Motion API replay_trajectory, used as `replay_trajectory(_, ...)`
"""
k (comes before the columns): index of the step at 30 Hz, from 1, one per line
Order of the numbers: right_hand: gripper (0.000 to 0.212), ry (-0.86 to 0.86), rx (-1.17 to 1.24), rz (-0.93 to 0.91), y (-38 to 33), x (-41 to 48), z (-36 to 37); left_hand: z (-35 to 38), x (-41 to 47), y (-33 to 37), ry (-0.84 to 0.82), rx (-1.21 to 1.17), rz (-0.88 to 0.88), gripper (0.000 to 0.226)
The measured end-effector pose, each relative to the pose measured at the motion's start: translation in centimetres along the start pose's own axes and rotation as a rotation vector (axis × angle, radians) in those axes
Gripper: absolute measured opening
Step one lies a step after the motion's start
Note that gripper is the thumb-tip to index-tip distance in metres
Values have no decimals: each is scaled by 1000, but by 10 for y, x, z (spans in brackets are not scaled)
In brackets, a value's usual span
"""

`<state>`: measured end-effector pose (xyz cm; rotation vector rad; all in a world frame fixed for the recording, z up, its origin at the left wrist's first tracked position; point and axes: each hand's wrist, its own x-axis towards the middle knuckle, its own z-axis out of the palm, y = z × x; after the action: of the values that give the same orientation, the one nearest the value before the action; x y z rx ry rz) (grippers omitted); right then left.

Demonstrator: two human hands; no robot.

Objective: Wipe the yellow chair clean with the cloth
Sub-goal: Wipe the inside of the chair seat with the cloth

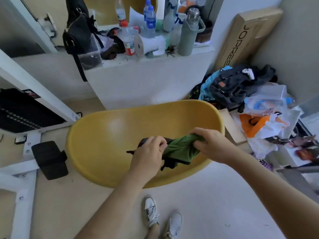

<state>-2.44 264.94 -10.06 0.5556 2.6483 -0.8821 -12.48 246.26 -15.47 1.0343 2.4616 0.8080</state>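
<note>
**Head view: cloth [181, 150] bunched in both hands over the yellow chair [103, 144]**

Both hands are on the job. The left hand [150, 149] has its fingers curled tight, pinching the dark end of the cloth. The right hand [212, 144] grips the green end, knuckles up, fist closed round the fabric. The cloth is twisted into a short roll between them, with a dark corner dangling at the near side. Whether it touches the seat, I cannot tell.

The yellow chair sits mid-scene on the pale floor, its smooth shell open toward the camera, and the hands hover over its right half. Just near of it stand two white sneakers [151, 213].

On the far side runs a white ledge [146, 66], and it is crowded:
- water bottles [128, 40]
- a grey-green flask [189, 31]
- a white megaphone [148, 44]
- a black handbag [77, 28] hanging at its left end

To the far right, a cardboard box [248, 35] leans on the wall. Below it lie a dark backpack [233, 87] and an orange plastic bag [253, 125] in a heap. On the left stands a white metal frame [31, 147] carrying a black pad [50, 159].
</note>
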Motion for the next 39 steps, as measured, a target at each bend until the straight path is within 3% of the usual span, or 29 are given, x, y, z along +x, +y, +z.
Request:
replay_trajectory(2,53,23,29,96,30,14,37,38,-6,-19,-189,-20,-60,24)
replay_trajectory(4,63,60,11,174,62,27,73,76,-13,-42,-426,43,-109,36)
replay_trajectory(6,57,30,-38,193,96,36,104,109,-21,-60,-648,132,-119,55)
replay_trajectory(9,38,-223,-311,114,134,36,133,146,-31,-75,-794,265,-62,64)
replay_trajectory(11,61,-383,-523,91,152,31,147,165,-36,-82,-719,398,11,63)
replay_trajectory(14,77,-310,-724,53,168,35,159,185,-34,-92,-620,554,37,69)
replay_trajectory(18,59,-189,-856,-67,178,59,180,201,-23,-101,-552,577,68,65)
replay_trajectory(22,40,-220,-882,-124,174,60,189,202,-27,-115,-527,499,133,64)
replay_trajectory(27,38,-172,-701,-232,134,21,248,162,-62,-174,-576,480,172,53)
replay_trajectory(31,44,-42,-482,-256,70,6,316,108,-86,-227,-537,542,73,52)
replay_trajectory(35,47,-115,-236,-155,19,14,340,84,-91,-254,-420,655,-201,48)
replay_trajectory(37,52,-327,81,-94,17,22,336,87,-88,-242,-360,723,-381,41)
replay_trajectory(39,55,-437,306,-63,21,24,326,101,-93,-214,-279,587,-475,39)
